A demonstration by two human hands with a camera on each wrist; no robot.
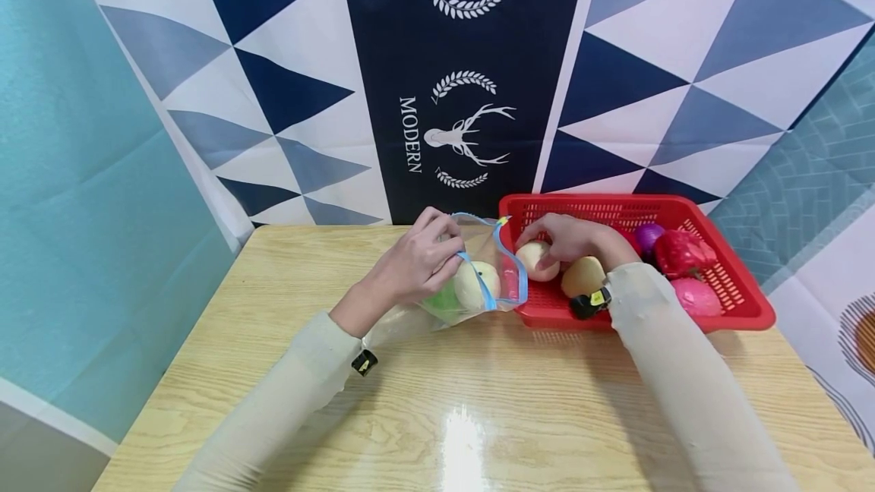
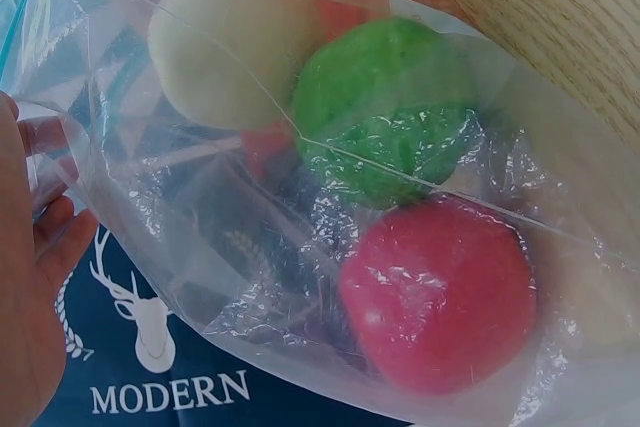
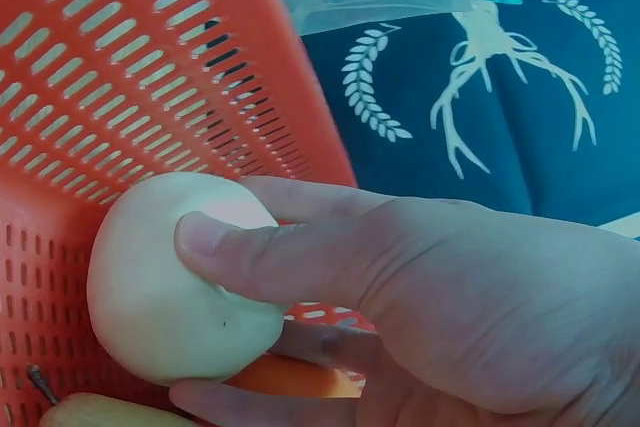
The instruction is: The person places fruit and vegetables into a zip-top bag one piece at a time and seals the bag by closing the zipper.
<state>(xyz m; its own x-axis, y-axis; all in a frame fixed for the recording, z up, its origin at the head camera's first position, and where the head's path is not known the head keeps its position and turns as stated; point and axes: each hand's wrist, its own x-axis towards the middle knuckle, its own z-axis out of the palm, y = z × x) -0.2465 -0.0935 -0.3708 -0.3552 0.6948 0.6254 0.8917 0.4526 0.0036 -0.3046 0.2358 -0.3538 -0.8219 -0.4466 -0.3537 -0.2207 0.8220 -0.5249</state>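
Observation:
My left hand (image 1: 420, 257) pinches the edge of a clear zip bag (image 2: 240, 257) with a blue zip rim and a yellow slider, its mouth facing the basket. Through the plastic, the left wrist view shows a whitish round piece (image 2: 230, 47), a green round piece (image 2: 385, 107) and a pinkish-red one (image 2: 440, 297). Inside the red basket (image 1: 752, 310), near its left wall, my right hand (image 1: 570, 238) grips a cream-coloured round fruit (image 3: 165, 277), thumb on top and fingers around the side. A yellowish fruit (image 1: 583, 277) with a stem lies just beside that hand.
Further right in the basket are a purple round piece (image 1: 648, 236), a red bell pepper (image 1: 683, 251) and a pink round piece (image 1: 697, 297). Basket and bag stand at the back of the wooden table (image 1: 437, 393), before a patterned cloth (image 1: 465, 196).

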